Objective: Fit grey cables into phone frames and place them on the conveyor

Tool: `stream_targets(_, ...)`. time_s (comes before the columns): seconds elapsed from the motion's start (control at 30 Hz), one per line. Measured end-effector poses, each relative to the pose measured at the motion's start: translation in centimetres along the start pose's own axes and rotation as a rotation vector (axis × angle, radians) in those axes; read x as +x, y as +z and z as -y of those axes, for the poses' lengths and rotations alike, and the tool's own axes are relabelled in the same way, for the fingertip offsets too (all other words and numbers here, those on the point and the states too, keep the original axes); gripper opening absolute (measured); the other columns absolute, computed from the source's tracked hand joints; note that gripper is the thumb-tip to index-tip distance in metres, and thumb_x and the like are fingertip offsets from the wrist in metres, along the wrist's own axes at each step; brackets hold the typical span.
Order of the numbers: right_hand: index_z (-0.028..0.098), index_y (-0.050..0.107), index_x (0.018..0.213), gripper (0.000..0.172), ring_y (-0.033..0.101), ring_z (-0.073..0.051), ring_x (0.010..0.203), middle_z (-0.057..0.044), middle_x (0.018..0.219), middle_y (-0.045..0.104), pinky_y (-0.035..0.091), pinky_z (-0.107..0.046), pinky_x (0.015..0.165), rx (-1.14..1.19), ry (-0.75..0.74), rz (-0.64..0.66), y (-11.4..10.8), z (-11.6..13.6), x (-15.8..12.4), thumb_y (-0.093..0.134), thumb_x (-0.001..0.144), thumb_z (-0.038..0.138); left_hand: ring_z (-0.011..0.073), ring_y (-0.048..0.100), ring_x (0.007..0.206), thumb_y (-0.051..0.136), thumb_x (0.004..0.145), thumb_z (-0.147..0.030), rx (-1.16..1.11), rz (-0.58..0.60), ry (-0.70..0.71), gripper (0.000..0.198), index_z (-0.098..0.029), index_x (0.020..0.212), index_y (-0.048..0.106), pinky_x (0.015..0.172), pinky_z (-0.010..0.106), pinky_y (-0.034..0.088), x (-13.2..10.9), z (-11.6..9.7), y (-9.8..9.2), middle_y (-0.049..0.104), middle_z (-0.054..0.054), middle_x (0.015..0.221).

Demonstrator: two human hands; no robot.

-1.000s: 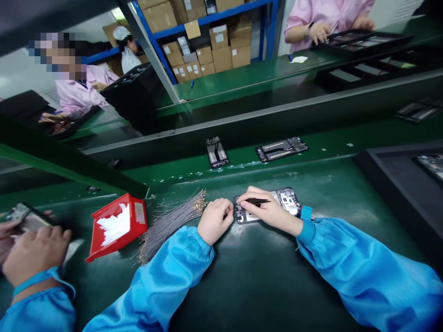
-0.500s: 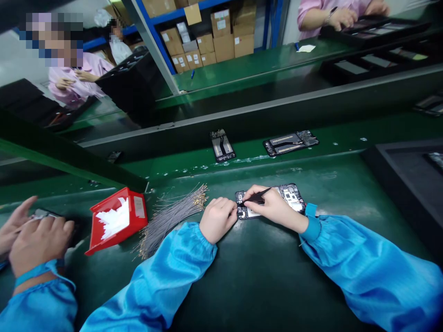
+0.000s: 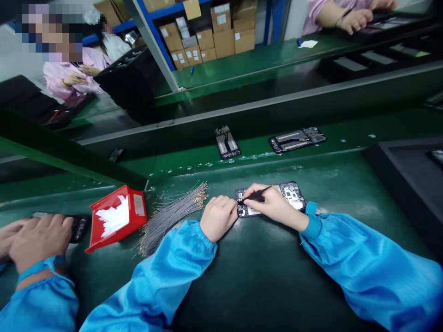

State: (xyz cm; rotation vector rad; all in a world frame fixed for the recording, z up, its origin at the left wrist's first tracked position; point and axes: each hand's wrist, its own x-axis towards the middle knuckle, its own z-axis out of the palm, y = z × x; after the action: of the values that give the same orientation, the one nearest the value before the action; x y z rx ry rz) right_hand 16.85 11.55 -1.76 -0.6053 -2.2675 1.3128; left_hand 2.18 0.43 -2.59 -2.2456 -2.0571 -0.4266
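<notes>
An opened phone (image 3: 292,196) with bare circuit boards lies flat on the green bench in front of me. My left hand (image 3: 219,216) is closed at its left end, fingertips curled against the edge and partly hidden. Black tweezers (image 3: 258,195) are pinched in my right hand (image 3: 273,207), which rests over the phone's middle. The tweezer tips point down at the phone's left part; whether they grip anything is too small to tell. Left of my left hand lies a bundle of thin grey cables (image 3: 173,216) with gold-coloured ends.
A red bin (image 3: 138,210) of white strips stands beyond the cables. At far left a co-worker's hands (image 3: 41,237) cover another phone. Two opened phones (image 3: 227,142) (image 3: 297,139) lie on the strip behind the bench. A black tray (image 3: 398,184) sits at right.
The two phones on the back strip have shifted slightly right. The co-worker's hands at left have come down onto their phone. My own hands and the tweezers have hardly moved.
</notes>
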Motion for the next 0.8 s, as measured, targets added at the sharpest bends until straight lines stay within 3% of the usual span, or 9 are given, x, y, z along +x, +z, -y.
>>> stream_targets(0.37, 0.018, 0.059, 0.078, 0.005, 0.06, -0.014, 0.074, -0.002, 0.078, 0.064, 0.047, -0.026, 0.068, -0.027, -0.052, 0.005, 0.08, -0.16, -0.16, 0.057, 0.073, 0.017, 0.0143, 0.047, 0.064, 0.041, 0.083, -0.018, -0.005, -0.003, 0.006, 0.019, -0.016, 0.07, 0.055, 0.06, 0.026, 0.036, -0.12, -0.02, 0.18, 0.053, 0.002, 0.064)
stream_targets(0.6, 0.017, 0.053, 0.082, 0.006, 0.056, -0.015, 0.075, -0.006, 0.082, 0.059, 0.045, -0.028, 0.068, -0.171, -0.33, 0.086, 0.29, 0.13, -0.76, 0.049, 0.08, 0.014, 0.0142, 0.048, 0.064, 0.043, 0.081, -0.017, -0.007, 0.032, 0.005, 0.016, -0.017, 0.069, 0.054, 0.061, 0.026, 0.035, -0.02, -0.1, -0.05, 0.052, 0.001, 0.063)
stream_targets(0.8, 0.016, 0.049, 0.08, 0.008, 0.052, -0.016, 0.07, -0.006, 0.076, 0.055, 0.044, -0.028, 0.064, -0.326, -0.4, 0.143, 0.89, 0.66, -0.71, 0.043, 0.08, 0.011, 0.0145, 0.047, 0.063, 0.043, 0.08, -0.018, 0.011, 0.042, 0.002, 0.017, -0.017, 0.066, 0.052, 0.058, 0.026, 0.035, 0.0, -0.25, 0.08, 0.05, 0.001, 0.062)
